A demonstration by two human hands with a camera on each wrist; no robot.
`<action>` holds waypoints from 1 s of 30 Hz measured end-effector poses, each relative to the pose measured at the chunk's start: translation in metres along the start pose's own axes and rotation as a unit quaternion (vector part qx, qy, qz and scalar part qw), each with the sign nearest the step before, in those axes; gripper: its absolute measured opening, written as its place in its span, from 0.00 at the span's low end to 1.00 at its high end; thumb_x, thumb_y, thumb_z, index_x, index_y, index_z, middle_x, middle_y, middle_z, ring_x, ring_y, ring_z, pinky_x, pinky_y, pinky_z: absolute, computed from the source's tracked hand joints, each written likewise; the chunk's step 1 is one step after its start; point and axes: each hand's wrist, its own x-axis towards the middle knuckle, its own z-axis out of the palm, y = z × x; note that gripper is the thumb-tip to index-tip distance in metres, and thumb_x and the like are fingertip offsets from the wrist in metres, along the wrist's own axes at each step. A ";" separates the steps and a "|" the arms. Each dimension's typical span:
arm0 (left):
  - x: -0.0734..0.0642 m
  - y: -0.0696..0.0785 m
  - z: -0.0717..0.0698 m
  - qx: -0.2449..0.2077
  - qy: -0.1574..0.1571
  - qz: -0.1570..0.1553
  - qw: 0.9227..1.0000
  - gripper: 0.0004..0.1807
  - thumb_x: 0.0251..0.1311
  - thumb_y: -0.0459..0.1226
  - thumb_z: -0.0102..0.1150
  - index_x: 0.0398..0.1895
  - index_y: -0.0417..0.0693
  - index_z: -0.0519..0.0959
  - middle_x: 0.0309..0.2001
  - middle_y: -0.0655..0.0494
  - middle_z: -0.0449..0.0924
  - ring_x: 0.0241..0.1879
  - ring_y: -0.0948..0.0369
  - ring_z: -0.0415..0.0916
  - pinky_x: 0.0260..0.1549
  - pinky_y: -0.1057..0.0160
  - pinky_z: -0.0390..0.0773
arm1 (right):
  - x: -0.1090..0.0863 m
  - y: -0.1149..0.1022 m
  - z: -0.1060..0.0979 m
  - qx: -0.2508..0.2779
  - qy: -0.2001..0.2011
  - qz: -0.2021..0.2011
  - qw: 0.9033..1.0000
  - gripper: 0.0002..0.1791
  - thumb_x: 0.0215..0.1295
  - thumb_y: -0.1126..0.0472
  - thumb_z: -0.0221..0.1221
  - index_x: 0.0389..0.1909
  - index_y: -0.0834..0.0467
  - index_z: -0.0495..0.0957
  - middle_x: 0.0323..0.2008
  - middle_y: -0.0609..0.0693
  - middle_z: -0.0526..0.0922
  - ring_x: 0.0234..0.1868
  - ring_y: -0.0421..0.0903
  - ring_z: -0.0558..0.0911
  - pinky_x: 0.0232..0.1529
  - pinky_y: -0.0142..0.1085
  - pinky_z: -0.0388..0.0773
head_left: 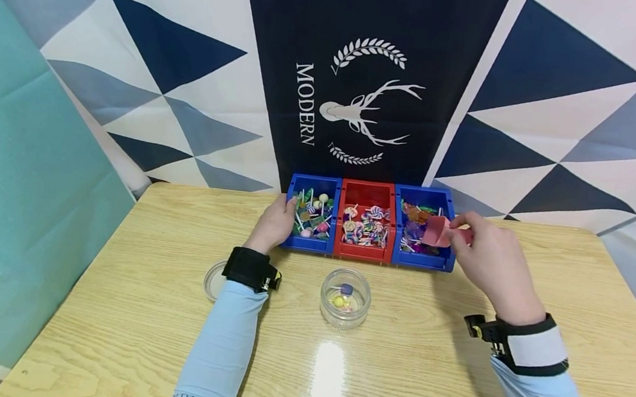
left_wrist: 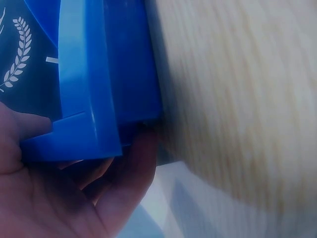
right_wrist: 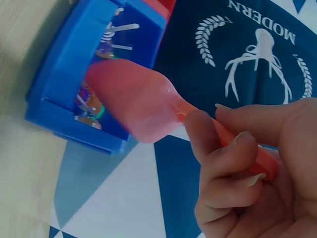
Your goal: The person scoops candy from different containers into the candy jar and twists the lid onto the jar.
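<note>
A pink scoop (right_wrist: 133,96) is gripped by its handle in my right hand (head_left: 492,262), its blade dipping into the right blue bin (head_left: 422,260) among small colourful candies. My left hand (head_left: 273,223) holds the outer side wall of the left blue bin (head_left: 306,244); in the left wrist view the thumb lies on one side of the wall and fingers curl round the other. Between these bins stands a red bin (head_left: 363,252) of swirled candies (head_left: 365,226). In front of them, a clear glass jar (head_left: 343,317) contains a few candies, one yellow and one purple.
A round clear lid (head_left: 215,280) lies on the wooden table (head_left: 137,309), partly covered by my left wrist. Behind the bins rises a wall with a dark deer-head banner (head_left: 372,10) and a triangle pattern.
</note>
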 end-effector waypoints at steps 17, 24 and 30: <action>0.000 0.000 0.000 0.007 0.001 0.001 1.000 0.28 0.81 0.49 0.30 0.72 0.41 0.60 0.67 0.42 0.68 0.65 0.48 0.67 0.65 0.46 0.65 | 0.005 0.008 0.017 -0.018 -0.050 -0.003 0.999 0.13 0.70 0.59 0.61 0.44 0.65 0.74 0.14 0.50 0.67 0.14 0.48 0.68 0.16 0.38 0.59; 0.000 0.001 0.001 0.005 0.004 0.002 1.000 0.28 0.81 0.49 0.30 0.72 0.41 0.60 0.67 0.42 0.68 0.64 0.48 0.68 0.64 0.46 0.65 | 0.005 0.009 0.018 -0.018 -0.061 0.006 0.998 0.15 0.71 0.58 0.61 0.45 0.65 0.71 0.16 0.51 0.68 0.15 0.48 0.68 0.17 0.39 0.59; 0.001 0.000 0.000 0.003 0.002 0.002 1.000 0.28 0.81 0.49 0.30 0.73 0.41 0.60 0.67 0.42 0.68 0.64 0.48 0.68 0.64 0.46 0.65 | 0.005 0.009 0.019 -0.010 -0.067 0.020 0.998 0.14 0.72 0.57 0.59 0.44 0.65 0.71 0.16 0.51 0.67 0.15 0.48 0.68 0.17 0.39 0.60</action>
